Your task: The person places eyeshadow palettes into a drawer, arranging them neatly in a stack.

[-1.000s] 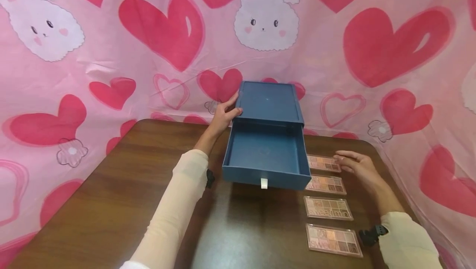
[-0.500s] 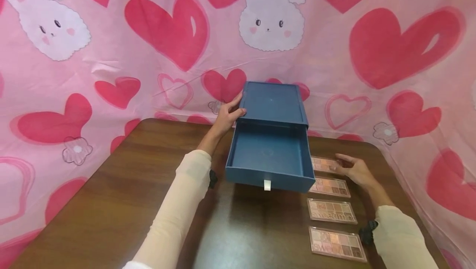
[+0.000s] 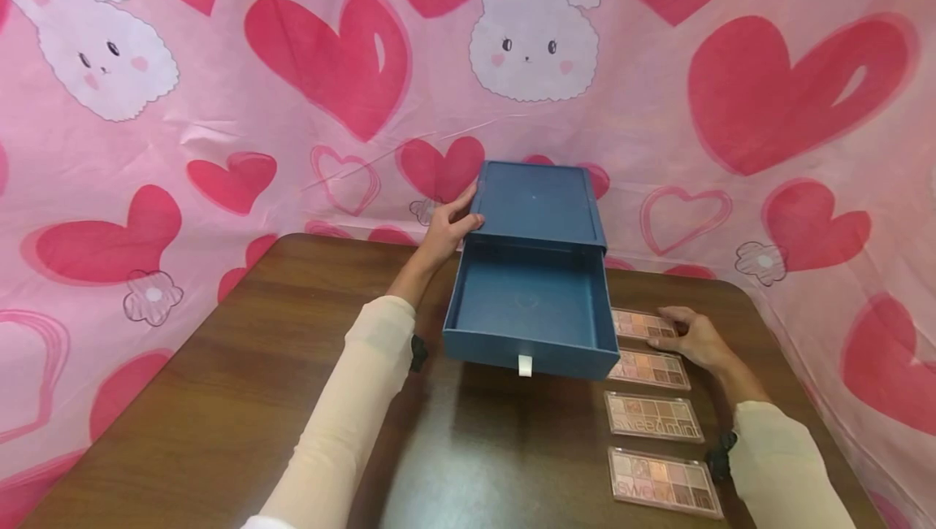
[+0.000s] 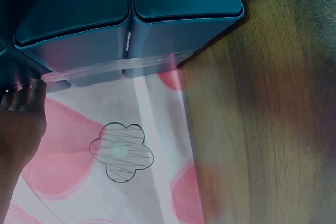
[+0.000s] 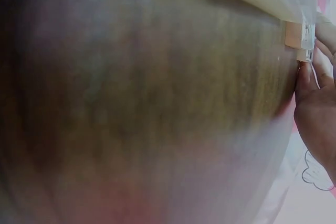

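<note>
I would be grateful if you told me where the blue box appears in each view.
Head: the blue box is slightly right of centre, drawer pulled out.
Left wrist: the blue box fills the upper left.
Right wrist: not in it.
Shared landmark: the wooden table, in all three.

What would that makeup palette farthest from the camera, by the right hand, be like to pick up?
The farthest palette has straight edges, so it's probably stiff. Being thin, it may be fairly light. It lies flat on the table, so a sideways push would likely slide it rather than roll or tip it.
</note>
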Motion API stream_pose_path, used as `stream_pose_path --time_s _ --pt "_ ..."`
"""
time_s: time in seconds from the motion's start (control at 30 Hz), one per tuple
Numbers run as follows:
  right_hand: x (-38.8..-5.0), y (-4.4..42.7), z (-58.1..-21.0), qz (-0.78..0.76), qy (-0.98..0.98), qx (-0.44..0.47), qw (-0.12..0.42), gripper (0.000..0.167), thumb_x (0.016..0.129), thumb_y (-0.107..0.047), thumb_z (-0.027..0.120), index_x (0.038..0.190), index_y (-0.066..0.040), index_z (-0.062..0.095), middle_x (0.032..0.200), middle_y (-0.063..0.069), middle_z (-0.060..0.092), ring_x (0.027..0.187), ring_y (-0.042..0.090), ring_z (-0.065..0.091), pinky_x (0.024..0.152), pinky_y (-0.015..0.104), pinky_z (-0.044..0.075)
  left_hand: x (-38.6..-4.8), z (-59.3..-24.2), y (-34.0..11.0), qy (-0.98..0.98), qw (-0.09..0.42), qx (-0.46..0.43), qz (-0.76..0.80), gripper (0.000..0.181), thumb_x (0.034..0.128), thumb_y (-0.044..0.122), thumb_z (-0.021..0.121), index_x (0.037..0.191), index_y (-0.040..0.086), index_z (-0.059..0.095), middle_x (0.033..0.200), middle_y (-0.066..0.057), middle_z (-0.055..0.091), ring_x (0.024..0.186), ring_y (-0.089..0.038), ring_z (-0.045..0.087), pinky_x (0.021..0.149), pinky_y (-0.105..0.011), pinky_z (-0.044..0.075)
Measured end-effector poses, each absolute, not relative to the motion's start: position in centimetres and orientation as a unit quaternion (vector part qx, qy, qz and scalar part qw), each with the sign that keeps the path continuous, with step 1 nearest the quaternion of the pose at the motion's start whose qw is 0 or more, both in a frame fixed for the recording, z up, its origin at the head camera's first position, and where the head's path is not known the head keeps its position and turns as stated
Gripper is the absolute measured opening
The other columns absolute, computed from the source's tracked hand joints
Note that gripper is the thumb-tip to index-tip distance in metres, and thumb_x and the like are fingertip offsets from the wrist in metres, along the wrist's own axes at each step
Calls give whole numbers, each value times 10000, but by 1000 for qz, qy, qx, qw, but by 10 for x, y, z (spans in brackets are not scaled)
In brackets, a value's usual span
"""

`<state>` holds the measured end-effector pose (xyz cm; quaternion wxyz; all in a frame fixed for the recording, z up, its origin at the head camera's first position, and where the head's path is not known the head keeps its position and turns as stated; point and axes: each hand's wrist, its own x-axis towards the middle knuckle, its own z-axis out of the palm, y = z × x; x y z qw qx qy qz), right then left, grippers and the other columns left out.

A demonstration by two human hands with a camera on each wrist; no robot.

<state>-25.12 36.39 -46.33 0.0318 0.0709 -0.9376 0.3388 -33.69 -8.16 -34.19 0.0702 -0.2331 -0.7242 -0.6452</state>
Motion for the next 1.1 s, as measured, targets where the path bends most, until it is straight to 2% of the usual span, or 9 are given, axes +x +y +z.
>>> stream_pose_path --time_s 0.13,0.23,0.33,0.43,0.53,0.63,0.73,0.9,1.1 --pt "-252 363 -465 331 -939 85 42 666 780 -99 857 1304 187 562 1331 413 539 1220 533 528 830 108 406 -337 -342 -83 -725 71 -231 -645 652 932 113 575 1555 69 388 1637 -114 377 648 20 537 560 -120 444" --pt "-252 362 -466 326 -940 89 52 651 764 -82 866 1278 195 578 1301 415 558 1204 542 539 855 158 443 -338 -342 -84 -723 73 -235 -645 644 939 106 570 1555 68 388 1635 -128 378 483 -8 400 459 -167 347" --pt "-251 362 -466 316 -943 86 61 630 749 -76 876 1247 193 601 1267 408 583 1184 541 554 906 309 484 -338 -343 -84 -716 70 -244 -651 636 947 72 561 1553 41 372 1643 -146 349 676 73 556 555 -96 429" --pt "-249 362 -467 315 -943 77 72 616 732 -76 885 1227 182 623 1244 398 607 1171 535 569 903 291 475 -337 -344 -84 -712 67 -246 -654 638 945 61 558 1552 28 364 1643 -156 344 853 95 607 669 -59 475" --pt "-248 363 -466 318 -943 65 77 620 727 -88 889 1229 170 631 1245 395 613 1168 528 573 876 248 462 -337 -344 -84 -714 68 -241 -654 649 933 78 566 1552 39 373 1629 -157 375 808 83 613 647 -66 474" --pt "-247 365 -467 325 -941 53 75 634 734 -100 887 1247 165 624 1255 397 606 1168 523 567 925 356 483 -337 -343 -85 -715 71 -238 -653 661 917 88 576 1548 41 385 1623 -150 390 794 59 613 606 -88 457" --pt "-246 368 -466 326 -942 45 72 653 735 -136 894 1257 152 627 1261 389 609 1159 504 571 910 363 495 -338 -343 -84 -713 72 -239 -656 662 913 79 589 1543 31 390 1630 -142 374 933 42 620 799 -71 509" --pt "-244 373 -460 338 -938 31 70 665 736 -209 903 1267 105 654 1241 341 638 995 226 598 753 101 409 -338 -343 -84 -716 67 -237 -653 660 922 75 585 1548 35 381 1621 -143 398 1198 -169 604 1075 -288 505" --pt "-236 374 -449 348 -934 28 77 643 735 -223 902 1254 82 674 1147 271 656 844 19 489 689 131 420 -339 -342 -84 -710 54 -245 -658 658 928 53 580 1549 12 368 1609 -184 412 1359 -322 522 1141 -448 431"
